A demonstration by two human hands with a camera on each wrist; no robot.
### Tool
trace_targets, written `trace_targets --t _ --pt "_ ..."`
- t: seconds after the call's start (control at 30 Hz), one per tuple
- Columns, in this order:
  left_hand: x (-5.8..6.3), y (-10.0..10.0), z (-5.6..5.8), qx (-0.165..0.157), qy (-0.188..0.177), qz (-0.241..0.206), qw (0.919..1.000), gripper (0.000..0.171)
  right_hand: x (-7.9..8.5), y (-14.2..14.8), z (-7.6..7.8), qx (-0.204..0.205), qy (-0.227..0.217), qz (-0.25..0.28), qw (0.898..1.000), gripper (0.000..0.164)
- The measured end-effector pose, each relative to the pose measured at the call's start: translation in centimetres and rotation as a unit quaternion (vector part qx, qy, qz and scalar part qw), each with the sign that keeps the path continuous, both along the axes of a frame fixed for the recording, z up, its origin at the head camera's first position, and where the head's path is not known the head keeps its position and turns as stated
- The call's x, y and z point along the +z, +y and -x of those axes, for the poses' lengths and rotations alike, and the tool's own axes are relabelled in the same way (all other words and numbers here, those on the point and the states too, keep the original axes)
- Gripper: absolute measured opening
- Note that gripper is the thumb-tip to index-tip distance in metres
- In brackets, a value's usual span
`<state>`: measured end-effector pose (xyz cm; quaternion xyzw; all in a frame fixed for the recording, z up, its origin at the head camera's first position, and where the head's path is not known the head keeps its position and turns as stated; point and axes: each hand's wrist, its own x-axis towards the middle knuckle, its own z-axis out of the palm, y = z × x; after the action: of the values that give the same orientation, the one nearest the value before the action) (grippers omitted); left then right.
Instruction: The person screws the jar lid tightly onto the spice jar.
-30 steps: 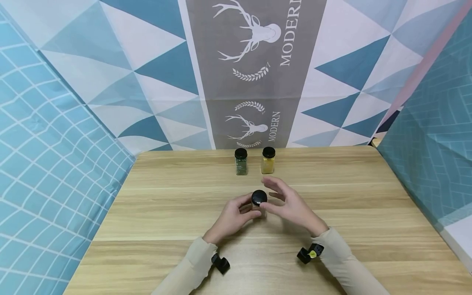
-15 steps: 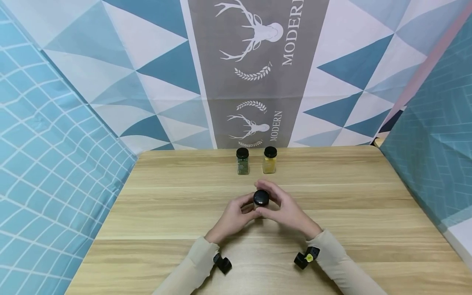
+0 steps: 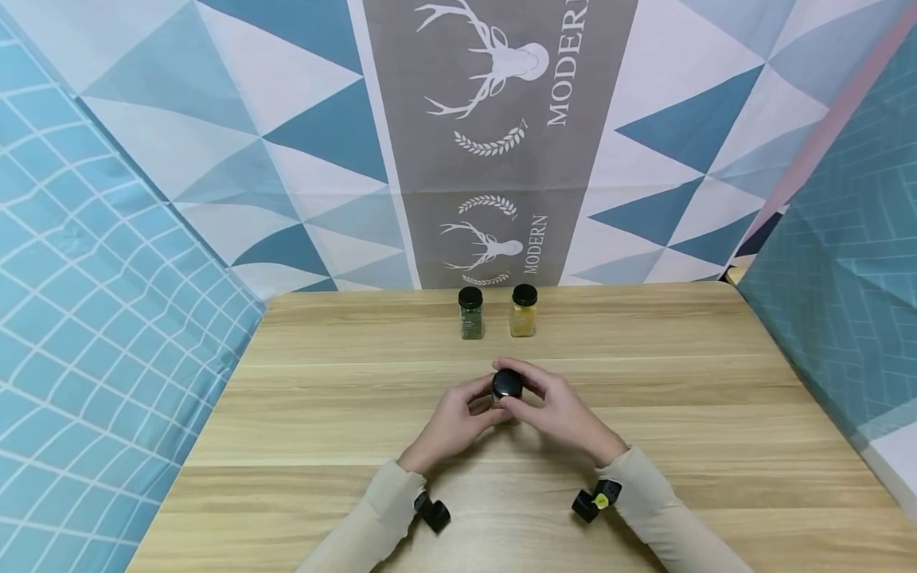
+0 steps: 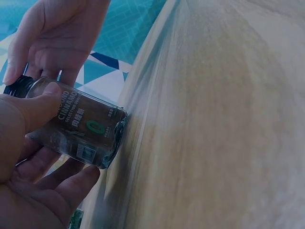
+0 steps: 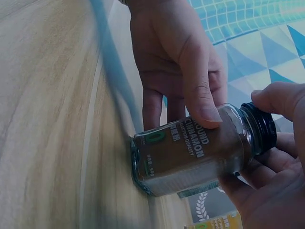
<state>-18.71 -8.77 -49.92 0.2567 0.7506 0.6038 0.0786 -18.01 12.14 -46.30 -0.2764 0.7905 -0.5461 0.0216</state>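
Note:
A square glass jar of ground cinnamon with a black lid stands upright at mid-table, its base right at the wood. My left hand grips the glass body, thumb lying across the label in the left wrist view. From the other side, my right hand holds the lid between thumb and fingers; the right wrist view has its thumb on the lid's edge. Part of the jar is hidden behind both hands in the head view.
Behind the hands stand two more black-lidded spice jars, one with green contents and one with yellow. The wooden table meets a patterned cloth backdrop at its back edge. Blue cloth hangs at both sides.
My right hand has moved left onto the jar, and its spread fingers have closed around the lid. The left hand keeps its grip on the jar body. Both back jars stay put.

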Motion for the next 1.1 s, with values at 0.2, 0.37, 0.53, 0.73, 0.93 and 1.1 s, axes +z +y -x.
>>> trace_targets --t 0.2,0.37,0.53,0.73,0.93,1.1 --pt "0.0 -0.1 0.0 0.006 -0.011 0.005 0.9999 0.052 0.2 0.2 0.1 -0.003 0.006 -0.012 1.0 0.051" --pt "0.0 -0.1 0.0 0.006 -0.009 0.003 0.9999 0.053 0.4 0.5 0.2 -0.003 0.012 -0.026 1.0 0.051" --pt "0.0 -0.1 0.1 0.004 -0.013 -0.003 0.9999 0.053 0.8 0.8 0.2 -0.006 0.011 -0.04 0.999 0.051" --pt "-0.1 -0.2 0.1 0.0 -0.004 -0.004 1.0 0.054 1.4 1.1 0.2 -0.002 0.023 -0.048 0.999 0.05" --pt "-0.1 -0.2 0.1 0.002 -0.009 0.001 1.0 0.053 1.8 1.3 0.2 -0.009 0.04 -0.069 0.997 0.048" --pt "-0.2 -0.1 0.1 0.001 0.001 0.002 1.0 0.054 2.0 1.7 0.3 -0.011 0.05 -0.083 0.995 0.046"
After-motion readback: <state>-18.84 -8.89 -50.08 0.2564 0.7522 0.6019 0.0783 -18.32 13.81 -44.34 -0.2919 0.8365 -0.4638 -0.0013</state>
